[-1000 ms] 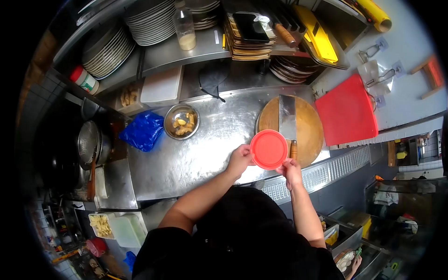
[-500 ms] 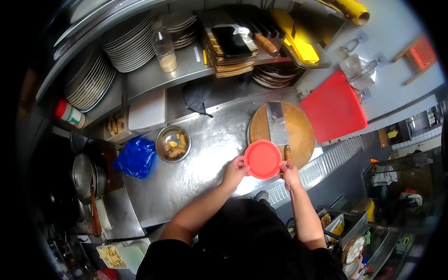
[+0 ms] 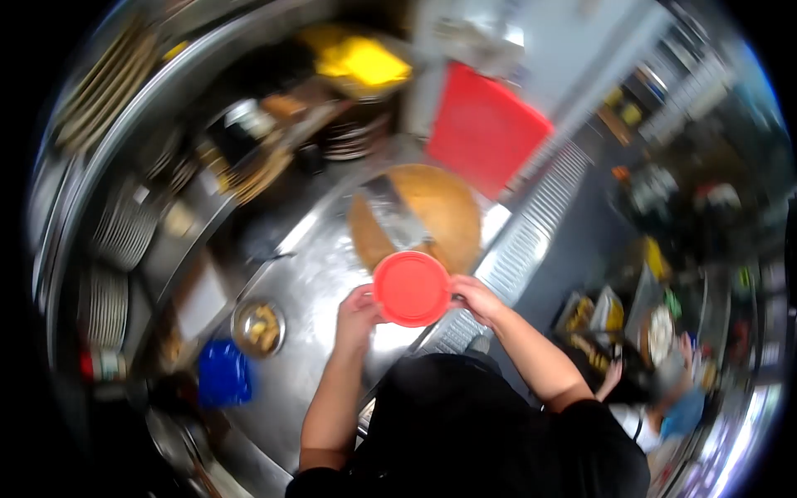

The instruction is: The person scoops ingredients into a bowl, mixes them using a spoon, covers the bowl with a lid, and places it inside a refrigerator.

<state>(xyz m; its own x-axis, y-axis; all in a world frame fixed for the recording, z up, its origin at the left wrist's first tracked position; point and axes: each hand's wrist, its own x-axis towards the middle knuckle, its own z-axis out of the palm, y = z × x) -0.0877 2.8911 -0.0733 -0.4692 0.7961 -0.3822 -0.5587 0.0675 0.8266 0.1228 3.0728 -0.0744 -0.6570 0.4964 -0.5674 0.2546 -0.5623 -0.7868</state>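
Note:
My left hand (image 3: 357,315) grips the left side of a round red plastic bowl (image 3: 411,289), fingers at its rim. At the opposite rim my right hand (image 3: 479,299) is closed on the same bowl. The bowl is held in the air, and I see nothing in it. Just beyond it lies a round wooden chopping block (image 3: 452,203) with a broad-bladed cleaver (image 3: 392,212) on top. The bowl hides most of the cleaver's handle. The view is blurred by motion.
A metal bowl (image 3: 278,342) with yellow-brown pieces and a blue plastic bag (image 3: 224,375) stand on the steel counter (image 3: 307,390). A red board (image 3: 490,129) leans at the wall. Stacked plates (image 3: 129,224) fill the shelf. Another person (image 3: 677,407) is at lower right.
The view has turned, so the counter, block and shelf now appear shifted left and rotated. Both hands still hold the red bowl. Another person has come further into view at lower right.

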